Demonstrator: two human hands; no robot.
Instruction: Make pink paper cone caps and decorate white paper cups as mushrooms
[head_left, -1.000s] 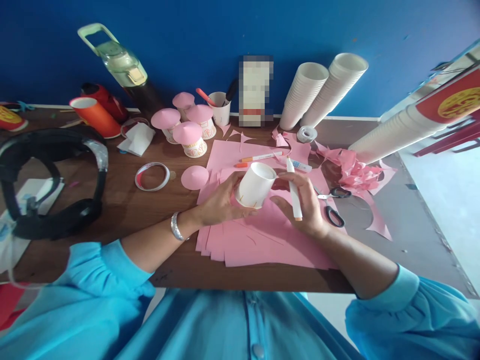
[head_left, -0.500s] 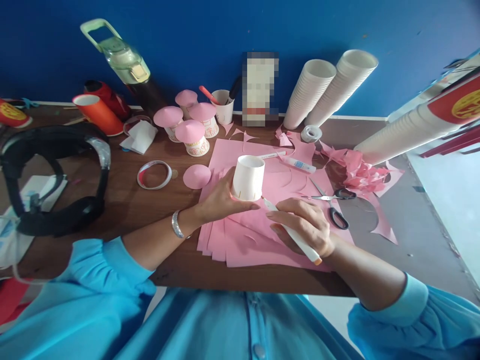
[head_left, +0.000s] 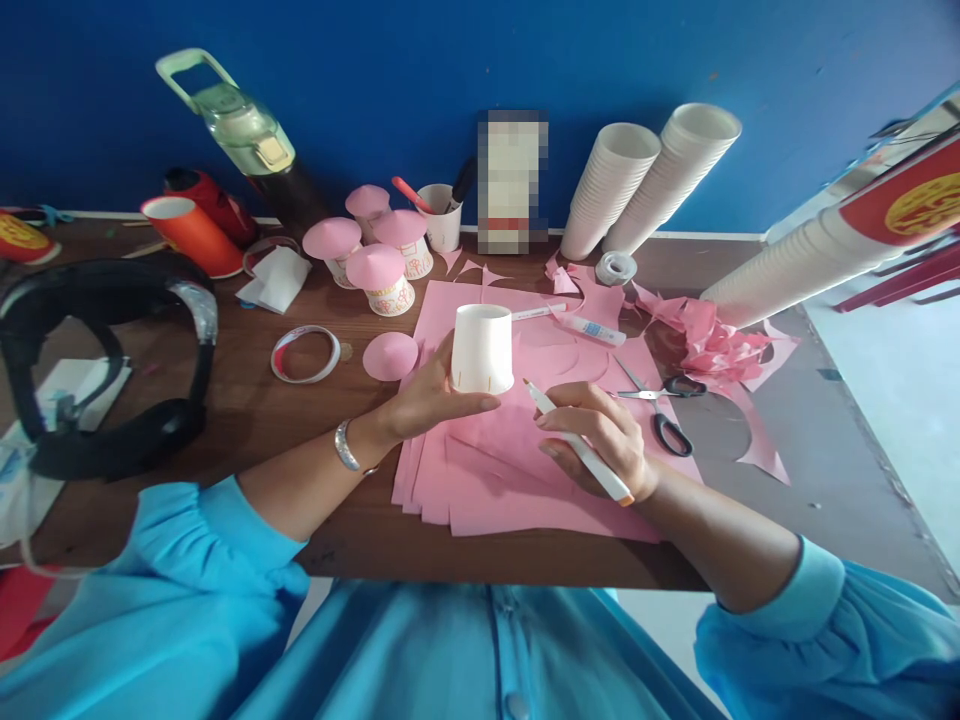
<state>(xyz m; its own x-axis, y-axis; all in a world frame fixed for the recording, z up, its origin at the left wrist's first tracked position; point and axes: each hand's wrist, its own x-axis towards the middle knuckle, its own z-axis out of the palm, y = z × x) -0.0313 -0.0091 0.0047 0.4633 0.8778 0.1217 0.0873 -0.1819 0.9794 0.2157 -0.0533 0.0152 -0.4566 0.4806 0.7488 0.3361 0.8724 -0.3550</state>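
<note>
My left hand (head_left: 433, 395) holds a white paper cup (head_left: 482, 345) upside down, its rim low, with short orange-brown strokes near that rim. Part of the fingers is hidden behind the cup. In my right hand (head_left: 600, 435) is a white marker (head_left: 589, 460) with an orange end. Its bare tip points at the cup's rim and stands a little apart from it. Beneath both hands lie stacked pink paper sheets (head_left: 510, 480). Scissors (head_left: 660, 405) with black handles rest spread on the sheets' right side. A pink paper cone (head_left: 391, 356) lies left of the cup.
Several decorated cups with pink cone tops (head_left: 386, 275) stand at the back left. Stacked white cups (head_left: 615, 190) lean by the blue wall. A tape roll (head_left: 305, 354), a black headset-like band (head_left: 112, 370), a tall bottle (head_left: 251, 140) and pink scraps (head_left: 720, 340) surround the work area.
The marker tip has come away from the cup's rim, leaving a small gap. My left hand has shifted the cup slightly left and turned it a little.
</note>
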